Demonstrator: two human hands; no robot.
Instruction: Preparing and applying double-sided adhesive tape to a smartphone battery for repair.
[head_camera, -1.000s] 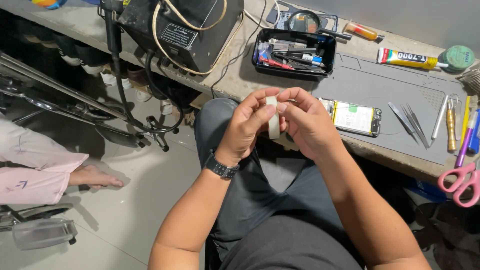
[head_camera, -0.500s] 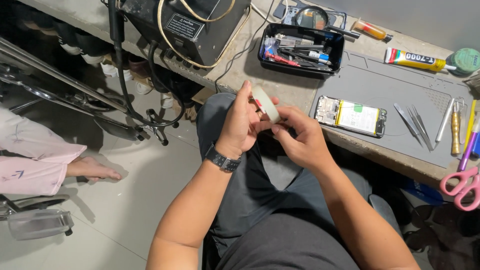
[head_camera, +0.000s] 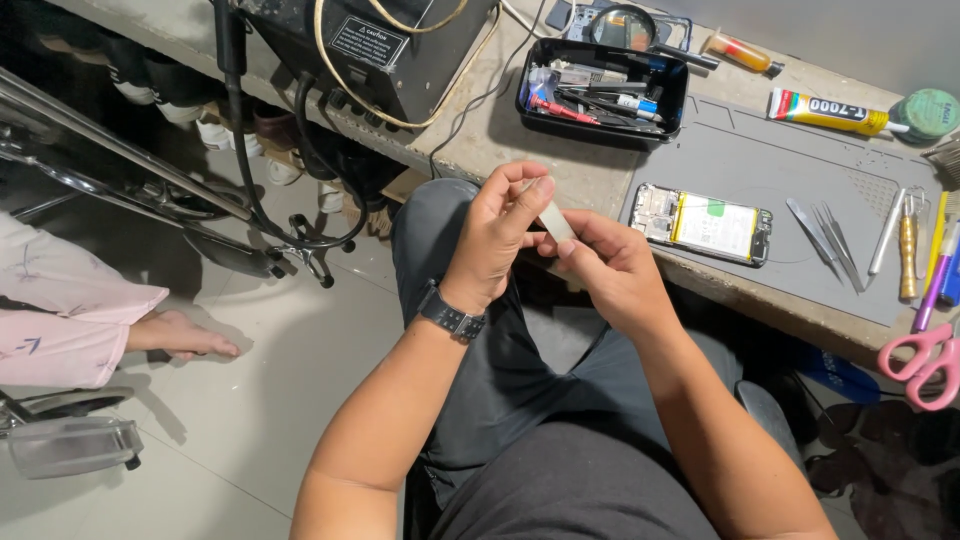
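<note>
My left hand (head_camera: 500, 235), with a black watch (head_camera: 450, 314) on its wrist, and my right hand (head_camera: 612, 268) meet over my lap in front of the workbench. Both pinch a small white roll of tape (head_camera: 553, 220), whose pale strip shows between the fingers. Most of the roll is hidden by my left fingers. On the grey mat (head_camera: 760, 170) just beyond my right hand lies an opened phone (head_camera: 707, 223), its insides and battery facing up.
A black tray of small tools (head_camera: 603, 88) and a black machine with cables (head_camera: 370, 45) stand on the bench. Tweezers (head_camera: 825, 237), a glue tube (head_camera: 828, 110), pens and pink scissors (head_camera: 925, 362) lie at the right. Another person's bare foot (head_camera: 185, 335) rests on the floor at left.
My hands have shifted slightly up and right with the tape roll, and the fingers have turned it so that a strip shows between them.
</note>
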